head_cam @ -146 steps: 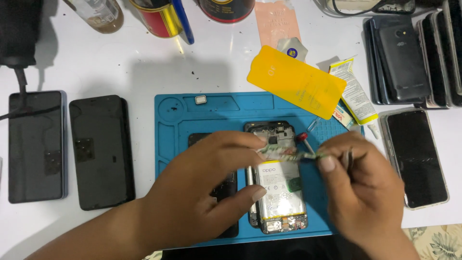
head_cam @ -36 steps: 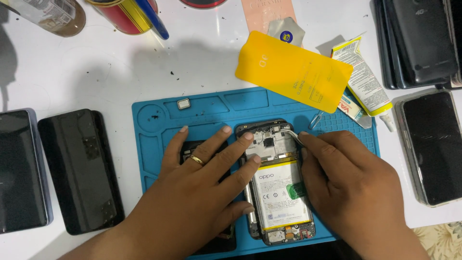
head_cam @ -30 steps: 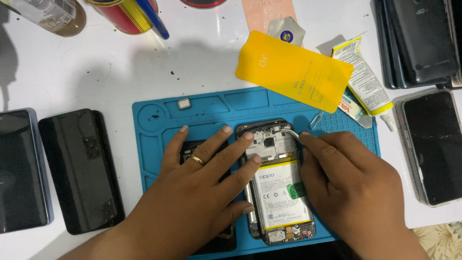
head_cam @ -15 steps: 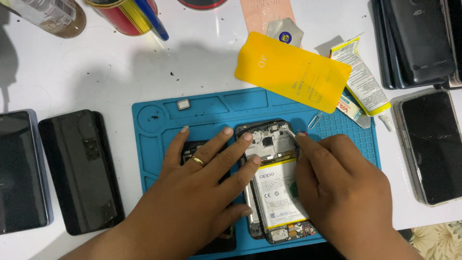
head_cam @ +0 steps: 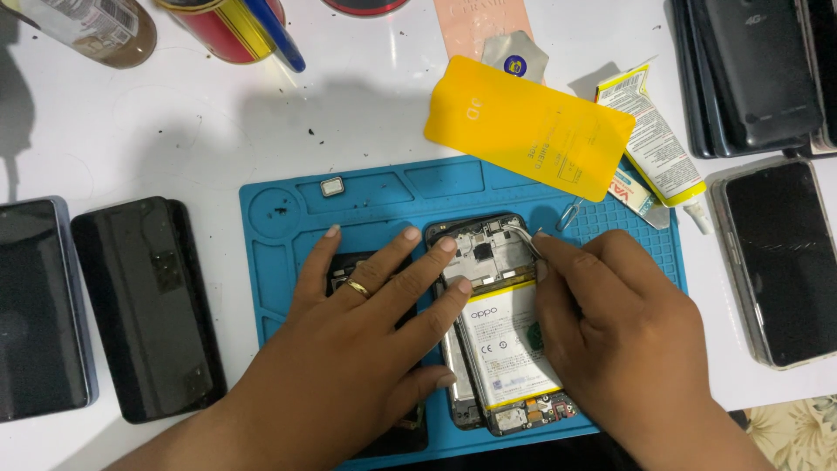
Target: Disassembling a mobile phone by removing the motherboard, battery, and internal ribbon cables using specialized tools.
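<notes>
Metal tweezers [head_cam: 521, 237] sit pinched in the right hand [head_cam: 623, 336], fingers pressed together round them, tips touching the upper right of the circuit board inside the opened phone [head_cam: 497, 323]. The left hand [head_cam: 366, 336] lies spread flat, holding nothing, with two fingertips pressing the phone's top left to keep it from sliding. The phone lies face down on the blue mat [head_cam: 288, 253], its white battery [head_cam: 504, 344] showing.

Judging from this, the work goes best with a light, low pinch, the tips kept off the battery and the left hand holding steady pressure.

One opened phone and one mat are in view, with one yellow card [head_cam: 527, 126] and one glue tube [head_cam: 654, 139] beyond. Two dark phones [head_cam: 144, 305] lie on the worktop [head_cam: 174, 131] at left, and at least three at right.
</notes>
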